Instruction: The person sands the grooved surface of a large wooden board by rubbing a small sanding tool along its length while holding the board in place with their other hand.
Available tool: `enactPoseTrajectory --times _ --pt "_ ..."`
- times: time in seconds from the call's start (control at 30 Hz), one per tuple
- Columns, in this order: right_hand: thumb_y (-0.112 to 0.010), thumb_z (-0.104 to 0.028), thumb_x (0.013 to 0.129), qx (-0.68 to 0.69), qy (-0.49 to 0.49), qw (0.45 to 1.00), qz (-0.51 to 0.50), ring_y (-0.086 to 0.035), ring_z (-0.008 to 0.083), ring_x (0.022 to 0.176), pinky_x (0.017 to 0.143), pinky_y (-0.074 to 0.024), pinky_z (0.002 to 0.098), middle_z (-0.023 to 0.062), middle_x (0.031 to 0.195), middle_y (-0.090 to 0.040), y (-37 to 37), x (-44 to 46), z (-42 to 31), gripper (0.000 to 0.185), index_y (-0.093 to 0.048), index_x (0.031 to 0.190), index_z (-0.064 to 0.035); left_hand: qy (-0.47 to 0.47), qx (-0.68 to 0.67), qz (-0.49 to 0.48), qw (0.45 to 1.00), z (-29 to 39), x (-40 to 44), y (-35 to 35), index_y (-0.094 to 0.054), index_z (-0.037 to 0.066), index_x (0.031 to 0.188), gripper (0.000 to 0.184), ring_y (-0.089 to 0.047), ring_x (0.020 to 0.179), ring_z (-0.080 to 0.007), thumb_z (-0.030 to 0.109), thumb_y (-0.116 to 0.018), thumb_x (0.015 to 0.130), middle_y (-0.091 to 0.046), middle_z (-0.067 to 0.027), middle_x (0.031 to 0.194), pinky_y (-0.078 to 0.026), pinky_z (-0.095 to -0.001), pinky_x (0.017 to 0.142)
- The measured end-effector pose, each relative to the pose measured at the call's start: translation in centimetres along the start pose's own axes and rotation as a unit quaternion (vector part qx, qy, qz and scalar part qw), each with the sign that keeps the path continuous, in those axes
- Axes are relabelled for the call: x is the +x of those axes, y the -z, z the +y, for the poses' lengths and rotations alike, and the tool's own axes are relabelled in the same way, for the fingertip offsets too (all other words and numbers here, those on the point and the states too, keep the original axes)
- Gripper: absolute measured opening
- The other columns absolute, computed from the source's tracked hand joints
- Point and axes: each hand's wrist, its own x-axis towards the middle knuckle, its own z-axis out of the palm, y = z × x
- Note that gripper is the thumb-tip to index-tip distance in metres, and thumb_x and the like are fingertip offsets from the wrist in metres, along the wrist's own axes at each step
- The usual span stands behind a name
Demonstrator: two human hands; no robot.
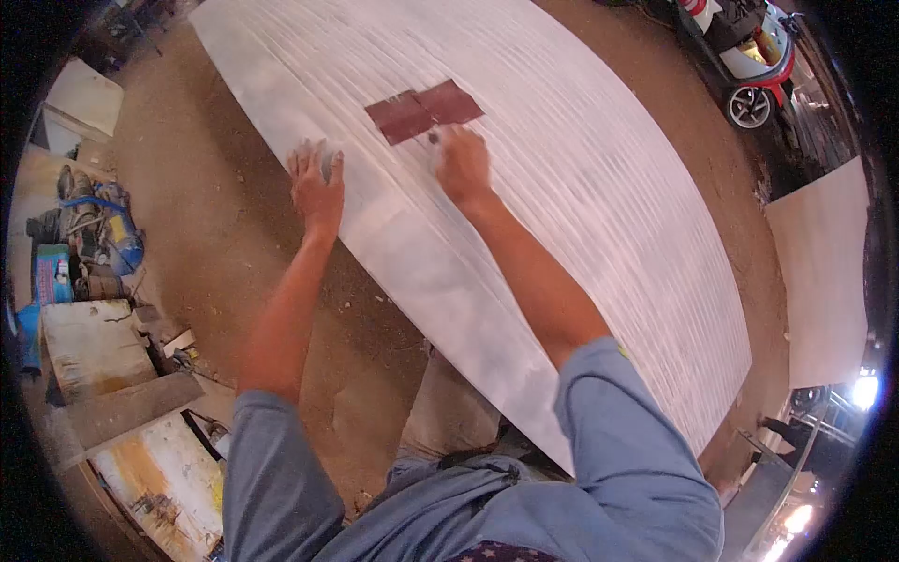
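A long white panel (562,234) with fine grooves along most of its surface lies in front of me. Two reddish-brown pieces (423,110), like sandpaper, lie on it side by side and meet at a crease or seam. My right hand (464,164) is just below their near edge, its fingers curled and slightly blurred. A small dark spot shows at its fingertips; what it is I cannot make out. My left hand (316,183) rests on the panel's smooth left border, fingers apart, with a dark grey patch between thumb and fingers.
Brown floor (197,197) surrounds the panel. At the left are paint-stained boards (98,347) and a heap of tools (98,220) with blue parts. A red and white scooter (749,66) stands at upper right. Another pale panel (824,272) is at the right.
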Motion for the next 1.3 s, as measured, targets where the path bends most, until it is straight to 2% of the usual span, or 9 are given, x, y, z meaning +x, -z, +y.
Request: enactPoseTrajectory --times 0.13,0.2,0.37,0.57,0.63,0.93,1.03,1.17,1.3 --pt "-0.054 -0.005 0.078 -0.014 -0.017 0.999 -0.028 -0.058 0.0400 0.081 0.075 -0.0458 0.0480 0.0193 0.082 -0.059 1.0 0.8 -0.4 0.012 -0.059 0.089 -0.0034 0.016 -0.020 -0.012 1.000 1.1 -0.2 0.9 -0.053 0.014 0.134 0.048 -0.029 0.140 -0.0355 0.039 -0.056 0.094 -0.041 -0.0129 0.147 -0.031 -0.0475 0.111" --pt "-0.057 -0.007 0.075 -0.060 -0.073 0.985 -0.145 -0.059 0.0341 0.098 0.086 -0.0451 0.0454 0.0151 0.099 -0.062 5.4 -4.2 0.6 0.023 -0.061 0.098 -0.0060 0.008 -0.013 -0.006 1.000 0.4 0.1 0.1 -0.053 0.014 0.134 0.048 -0.029 0.140 -0.0354 0.040 -0.057 0.094 -0.041 -0.0127 0.147 -0.031 -0.0473 0.111" --pt "-0.060 -0.004 0.070 -0.012 -0.126 0.982 -0.139 -0.054 0.0366 0.092 0.082 -0.0416 0.0479 0.0182 0.093 -0.056 15.6 -16.1 2.0 0.029 -0.057 0.099 -0.0025 0.002 -0.018 0.009 1.000 0.2 0.3 -0.1 -0.055 0.014 0.133 0.049 -0.029 0.140 -0.0353 0.040 -0.059 0.092 -0.041 -0.0124 0.148 -0.032 -0.0476 0.110" --pt "-0.062 -0.008 0.073 0.004 -0.017 0.997 -0.074 -0.056 0.0381 0.097 0.086 -0.0430 0.0482 0.0191 0.095 -0.060 4.2 -3.5 0.6 0.021 -0.058 0.093 -0.0018 0.009 -0.038 0.010 0.999 1.0 -0.1 1.2 -0.056 0.012 0.132 0.047 -0.029 0.140 -0.0355 0.037 -0.059 0.093 -0.043 -0.0128 0.146 -0.031 -0.0470 0.111" --pt "-0.061 -0.010 0.075 0.007 -0.073 0.993 -0.088 -0.059 0.0378 0.093 0.084 -0.0448 0.0481 0.0186 0.090 -0.062 0.2 1.5 -0.2 0.018 -0.061 0.091 -0.0019 0.020 -0.048 -0.002 0.999 1.2 0.0 1.1 -0.057 0.012 0.131 0.045 -0.030 0.139 -0.0361 0.036 -0.059 0.093 -0.044 -0.0133 0.145 -0.032 -0.0462 0.111" --pt "-0.060 -0.011 0.079 -0.011 -0.085 0.988 -0.132 -0.057 0.0364 0.087 0.078 -0.0446 0.0479 0.0166 0.088 -0.059 12.7 -12.0 1.8 0.016 -0.062 0.093 -0.0043 -0.007 -0.047 0.033 0.998 0.2 0.0 0.0 -0.059 0.010 0.128 0.043 -0.032 0.138 -0.0380 0.035 -0.059 0.093 -0.046 -0.0148 0.143 -0.032 -0.0458 0.110" --pt "-0.061 -0.008 0.078 -0.036 -0.023 0.998 -0.046 -0.056 0.0368 0.082 0.076 -0.0435 0.0458 0.0160 0.083 -0.059 9.6 -9.7 1.2 0.008 -0.063 0.084 -0.0025 -0.002 -0.039 0.028 0.999 0.7 -0.2 0.6 -0.059 0.010 0.127 0.043 -0.032 0.138 -0.0383 0.035 -0.059 0.093 -0.046 -0.0153 0.143 -0.032 -0.0456 0.110" --pt "-0.059 -0.007 0.075 -0.039 -0.028 0.996 -0.080 -0.057 0.0344 0.088 0.080 -0.0438 0.0457 0.0154 0.087 -0.059 6.2 -4.9 0.1 0.013 -0.060 0.088 -0.0037 -0.001 -0.056 0.018 0.998 0.6 -0.1 0.6 -0.058 0.011 0.129 0.044 -0.031 0.139 -0.0381 0.036 -0.058 0.093 -0.044 -0.0154 0.144 -0.032 -0.0462 0.110" --pt "-0.063 -0.007 0.072 -0.068 -0.038 0.986 -0.148 -0.056 0.0341 0.088 0.079 -0.0442 0.0449 0.0152 0.090 -0.058 10.8 -9.8 0.4 0.016 -0.061 0.088 -0.0035 -0.015 -0.030 0.027 0.999 -0.3 -0.1 -0.8 -0.058 0.012 0.130 0.045 -0.031 0.139 -0.0374 0.038 -0.058 0.093 -0.045 -0.0148 0.144 -0.032 -0.0463 0.110"
